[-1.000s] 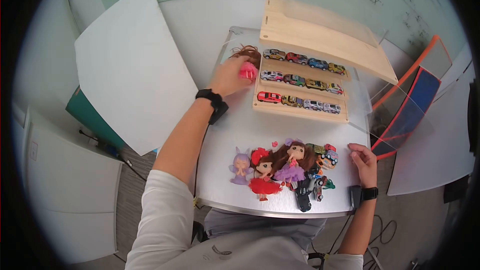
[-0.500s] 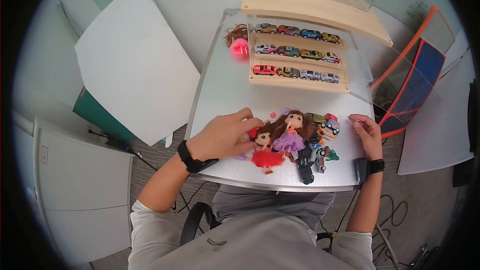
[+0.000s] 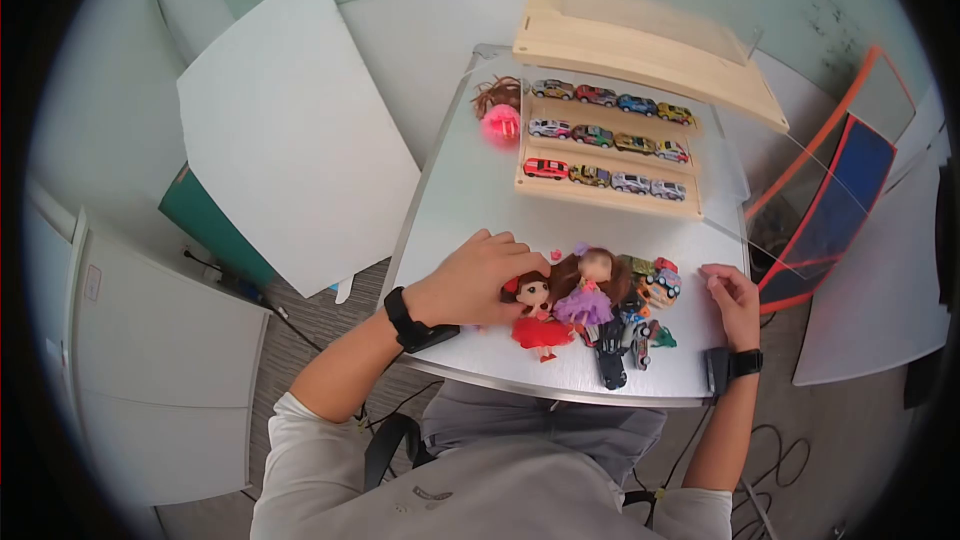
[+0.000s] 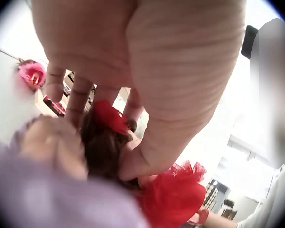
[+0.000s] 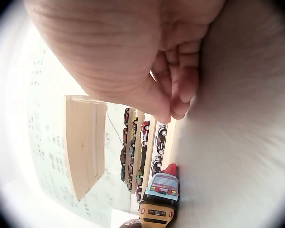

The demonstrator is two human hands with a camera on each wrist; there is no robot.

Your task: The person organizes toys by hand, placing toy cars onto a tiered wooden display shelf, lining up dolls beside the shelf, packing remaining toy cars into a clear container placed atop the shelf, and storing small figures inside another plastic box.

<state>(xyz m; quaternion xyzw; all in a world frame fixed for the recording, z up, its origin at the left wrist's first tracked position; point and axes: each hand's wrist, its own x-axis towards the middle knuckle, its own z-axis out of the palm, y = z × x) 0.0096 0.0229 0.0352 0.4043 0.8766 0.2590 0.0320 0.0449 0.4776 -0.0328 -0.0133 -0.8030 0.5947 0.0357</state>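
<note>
With thumb and fingers around its brown-haired head, my left hand (image 3: 470, 285) grips a doll in a red dress (image 3: 541, 332). The doll's red hair bow (image 4: 109, 116) shows between the fingers in the left wrist view. A lavender fairy figurine (image 4: 52, 147) looms close to that camera, while my hand mostly hides it in the head view. Right beside the red doll lies a doll in a purple dress (image 3: 585, 306). My right hand (image 3: 735, 305) rests on the table's right side, fingers loosely curled around nothing, near a pile of toy vehicles (image 3: 640, 325).
A wooden display case (image 3: 610, 202) with rows of toy cars stands at the back, its wooden lid (image 3: 650, 65) raised. Left of it lies a doll in a pink dress (image 3: 501, 127). The table (image 3: 450, 180) ends just before my lap. A white board (image 3: 300, 130) leans at left.
My left hand has left the pink-dressed doll at the back left, come toward me, and taken hold of the red-dressed doll's head. My right hand stays in place.
</note>
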